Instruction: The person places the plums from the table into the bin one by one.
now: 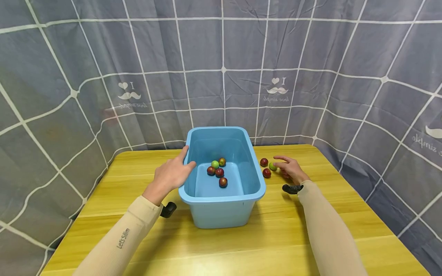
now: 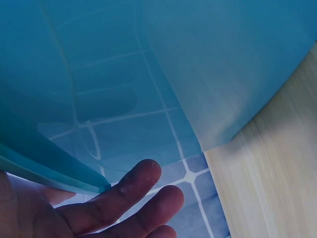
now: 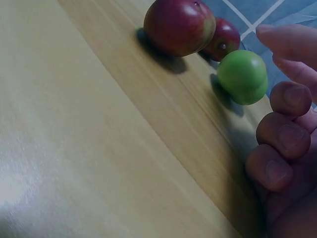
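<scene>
My left hand (image 1: 172,173) holds the left rim of a blue plastic tub (image 1: 221,199), thumb over the edge and fingers along the outer wall. In the left wrist view, fingers (image 2: 143,178) lie below the rim. Inside the tub sit a green fruit (image 1: 215,164) and several small dark-red fruits (image 1: 223,182), round like plums or small apples. My right hand (image 1: 291,170) hovers on the right beside another green fruit (image 1: 272,166), holding nothing. Two red fruits (image 3: 179,25) lie close to that green one (image 3: 242,77). Forefinger and thumb stand apart; the other fingers bend inward.
Under everything is a yellow wooden table (image 1: 138,245). A grey curtain with white grid lines (image 1: 207,92) hangs behind it and on both sides. The tub stands mid-table, its high walls between my hands. A black wrist device (image 1: 292,189) sits at my right cuff.
</scene>
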The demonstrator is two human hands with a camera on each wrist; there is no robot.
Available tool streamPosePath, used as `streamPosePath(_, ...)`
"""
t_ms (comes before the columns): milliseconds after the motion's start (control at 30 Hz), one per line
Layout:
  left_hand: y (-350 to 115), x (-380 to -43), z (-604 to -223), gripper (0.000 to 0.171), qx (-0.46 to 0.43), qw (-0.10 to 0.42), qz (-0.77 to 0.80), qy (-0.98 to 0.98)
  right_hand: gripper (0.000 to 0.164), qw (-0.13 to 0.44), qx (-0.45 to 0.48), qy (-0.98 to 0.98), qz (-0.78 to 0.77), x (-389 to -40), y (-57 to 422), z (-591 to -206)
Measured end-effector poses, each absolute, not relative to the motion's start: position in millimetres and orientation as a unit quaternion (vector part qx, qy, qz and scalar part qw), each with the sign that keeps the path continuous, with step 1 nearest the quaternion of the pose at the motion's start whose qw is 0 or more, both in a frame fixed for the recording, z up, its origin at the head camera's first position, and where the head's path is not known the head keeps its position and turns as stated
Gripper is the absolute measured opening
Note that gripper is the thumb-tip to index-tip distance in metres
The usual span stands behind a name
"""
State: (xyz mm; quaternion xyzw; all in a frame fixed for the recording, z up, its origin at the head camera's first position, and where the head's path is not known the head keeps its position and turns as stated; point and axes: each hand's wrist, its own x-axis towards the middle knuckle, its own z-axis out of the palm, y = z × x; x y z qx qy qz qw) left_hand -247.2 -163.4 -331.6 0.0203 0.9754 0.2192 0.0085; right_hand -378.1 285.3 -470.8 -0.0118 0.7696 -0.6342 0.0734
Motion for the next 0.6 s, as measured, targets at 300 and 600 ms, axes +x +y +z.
streamPosePath(300, -162.1, -247.5, -331.9, 0.075, 0.02, 0.009, 0.224, 0.974, 0.056, 0.074, 0.011, 0.806, -0.587, -381.9, 287.4, -474.0)
streamPosePath(600, -163.6, -247.4, -331.3, 0.074, 0.019, 0.004, 0.223, 0.975, 0.051, 0.079, 0.01, 0.83, -0.552, -382.6, 282.7, -475.3)
